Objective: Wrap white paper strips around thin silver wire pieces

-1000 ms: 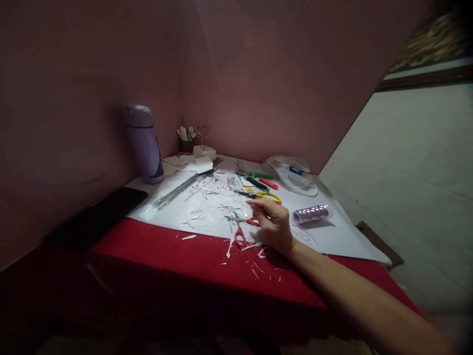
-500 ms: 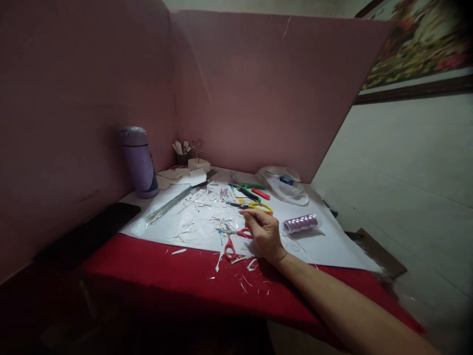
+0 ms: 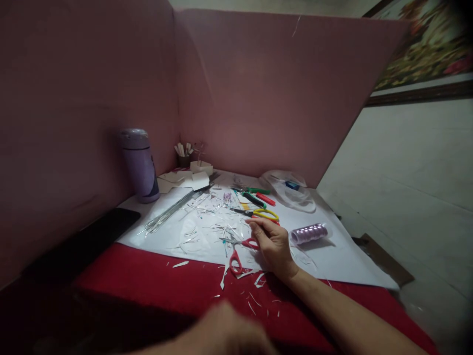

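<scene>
My right hand [image 3: 275,245] is closed in a pinch over the right part of the white sheet; whatever its fingertips hold is too small to make out. Just left of it lie red-handled scissors [image 3: 236,261], open on the sheet's front edge. Beyond the fingers are yellow-handled cutters [image 3: 266,214]. To the right of the hand rests a spool of shiny purple thread [image 3: 310,233]. My left hand [image 3: 225,328] is at the bottom of the view, blurred by motion, its fingers not readable.
A purple bottle [image 3: 140,167] stands at the left by a black flat object [image 3: 88,241]. Thin wires [image 3: 166,215], green-handled pliers [image 3: 254,199], paper scraps and a clear plastic bag [image 3: 306,202] lie on the white sheet [image 3: 343,256]. Pink panels rise behind.
My left hand has come into view at the bottom. My right hand stays pinched beside the scissors. The whole view has shifted slightly.
</scene>
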The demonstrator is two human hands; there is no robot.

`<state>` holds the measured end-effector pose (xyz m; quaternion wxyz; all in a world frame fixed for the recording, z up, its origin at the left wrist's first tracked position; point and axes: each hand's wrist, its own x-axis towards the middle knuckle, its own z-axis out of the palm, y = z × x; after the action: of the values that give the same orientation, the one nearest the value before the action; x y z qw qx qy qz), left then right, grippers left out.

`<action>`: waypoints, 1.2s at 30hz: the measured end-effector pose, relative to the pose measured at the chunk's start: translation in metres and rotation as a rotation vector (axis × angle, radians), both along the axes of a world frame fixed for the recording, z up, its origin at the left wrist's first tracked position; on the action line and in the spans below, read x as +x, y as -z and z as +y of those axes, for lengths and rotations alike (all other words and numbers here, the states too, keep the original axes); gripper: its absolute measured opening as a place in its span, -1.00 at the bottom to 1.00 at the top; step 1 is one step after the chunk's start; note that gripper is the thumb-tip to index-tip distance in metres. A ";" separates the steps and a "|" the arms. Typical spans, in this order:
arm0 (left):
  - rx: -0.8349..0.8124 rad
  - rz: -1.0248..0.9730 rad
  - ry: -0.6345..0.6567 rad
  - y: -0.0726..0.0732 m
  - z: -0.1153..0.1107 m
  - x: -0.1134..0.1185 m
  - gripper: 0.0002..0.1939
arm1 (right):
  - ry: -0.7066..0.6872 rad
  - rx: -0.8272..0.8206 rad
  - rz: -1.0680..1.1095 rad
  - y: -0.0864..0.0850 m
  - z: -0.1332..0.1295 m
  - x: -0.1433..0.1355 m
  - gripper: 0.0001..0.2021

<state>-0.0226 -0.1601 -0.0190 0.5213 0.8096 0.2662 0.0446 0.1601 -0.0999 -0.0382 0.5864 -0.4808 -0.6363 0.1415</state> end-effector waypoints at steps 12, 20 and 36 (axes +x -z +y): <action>-0.226 -0.507 -0.463 -0.037 0.117 0.039 -0.76 | 0.082 0.060 -0.019 -0.005 0.001 -0.002 -0.86; -0.024 -0.575 -0.479 -0.030 0.120 0.045 -0.94 | 0.062 -0.010 -0.075 -0.014 0.001 -0.001 -0.81; 0.076 -0.575 -0.528 -0.016 0.127 0.024 -0.89 | -0.001 -0.122 0.414 -0.051 0.029 0.028 -0.58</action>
<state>0.0016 -0.0329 -0.0034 0.5148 0.6866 0.3064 0.4120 0.1877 -0.0709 0.0129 0.6744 -0.4759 -0.4926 0.2759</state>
